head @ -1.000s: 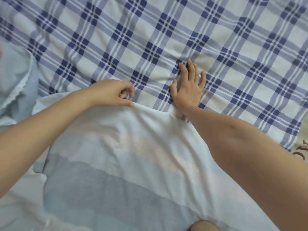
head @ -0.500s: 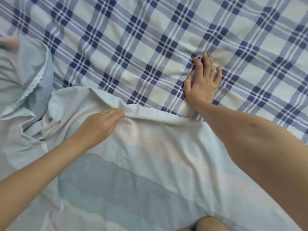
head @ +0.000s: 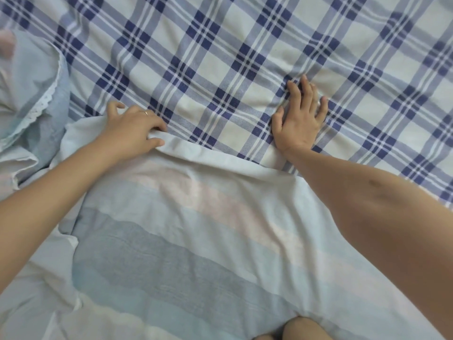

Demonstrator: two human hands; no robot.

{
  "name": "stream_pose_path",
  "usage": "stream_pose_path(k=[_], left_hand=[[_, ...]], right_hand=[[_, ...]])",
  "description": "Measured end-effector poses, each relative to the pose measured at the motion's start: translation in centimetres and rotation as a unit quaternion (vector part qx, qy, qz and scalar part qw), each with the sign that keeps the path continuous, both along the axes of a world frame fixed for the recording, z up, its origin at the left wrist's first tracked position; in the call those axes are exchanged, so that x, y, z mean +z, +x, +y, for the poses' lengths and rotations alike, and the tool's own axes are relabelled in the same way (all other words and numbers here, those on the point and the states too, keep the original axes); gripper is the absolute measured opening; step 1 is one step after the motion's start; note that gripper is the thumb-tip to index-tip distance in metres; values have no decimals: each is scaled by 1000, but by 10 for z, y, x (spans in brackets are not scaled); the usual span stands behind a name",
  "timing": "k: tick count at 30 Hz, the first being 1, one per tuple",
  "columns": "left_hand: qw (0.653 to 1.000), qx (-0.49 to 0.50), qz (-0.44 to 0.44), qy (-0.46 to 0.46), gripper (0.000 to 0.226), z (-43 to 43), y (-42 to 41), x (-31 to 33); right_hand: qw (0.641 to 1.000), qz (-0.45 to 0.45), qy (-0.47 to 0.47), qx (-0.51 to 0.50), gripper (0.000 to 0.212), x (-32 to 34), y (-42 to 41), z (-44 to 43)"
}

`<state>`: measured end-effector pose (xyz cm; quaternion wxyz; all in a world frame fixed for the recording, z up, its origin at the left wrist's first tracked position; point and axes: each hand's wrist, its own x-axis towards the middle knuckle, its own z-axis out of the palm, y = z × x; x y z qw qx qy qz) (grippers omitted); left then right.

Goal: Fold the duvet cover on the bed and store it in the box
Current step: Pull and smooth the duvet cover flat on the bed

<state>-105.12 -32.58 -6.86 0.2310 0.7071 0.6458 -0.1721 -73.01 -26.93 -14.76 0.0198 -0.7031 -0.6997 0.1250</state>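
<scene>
Curled fingers of the left grip (head: pixel 132 130) are closed over the far hem of the duvet cover (head: pixel 196 229), and a fold of white cloth is pinched between thumb and fingers near the cover's far-left corner. Compared with half a second ago, this grip has been carried away from the body together with the hem, so the slack ridge then seen on the cover's left part is now drawn nearly flat. Just beyond the cover's far-right part, the right grip (head: pixel 300 119) is laid flat with fingers spread and nothing held. It has not been shifted, and its forearm is laid across the cover's right side. The cover is therefore judged to be at the spreading stage, with no fold made yet and no box in view. Beyond the cover, a blue plaid bed sheet (head: pixel 220 57) is seen. Left of the cover, a pale blue lace-trimmed cloth (head: pixel 36 94) is bunched, and at the cover's near edge a bare knee (head: pixel 301 328) is visible. Nothing more of the room is shown.
</scene>
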Motion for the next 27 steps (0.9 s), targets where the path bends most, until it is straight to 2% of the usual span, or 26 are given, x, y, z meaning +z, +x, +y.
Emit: stream_pose_path(k=[3, 7, 11, 22, 27], left_hand=[[1000, 3, -12, -10, 8, 4, -4, 0], [999, 9, -45, 19, 19, 3, -9, 3], [994, 31, -91, 61, 20, 10, -13, 10], [993, 87, -70, 26, 23, 49, -13, -19], [989, 86, -55, 104, 27, 57, -8, -40]], right_hand=[[1000, 2, 3, -3, 57, -1, 4, -1], [1000, 8, 10, 0, 56, 0, -1, 1], [1000, 5, 7, -1, 56, -1, -1, 1], [1000, 7, 6, 1, 55, -2, 1, 1], [1000, 16, 15, 3, 54, -5, -1, 5]])
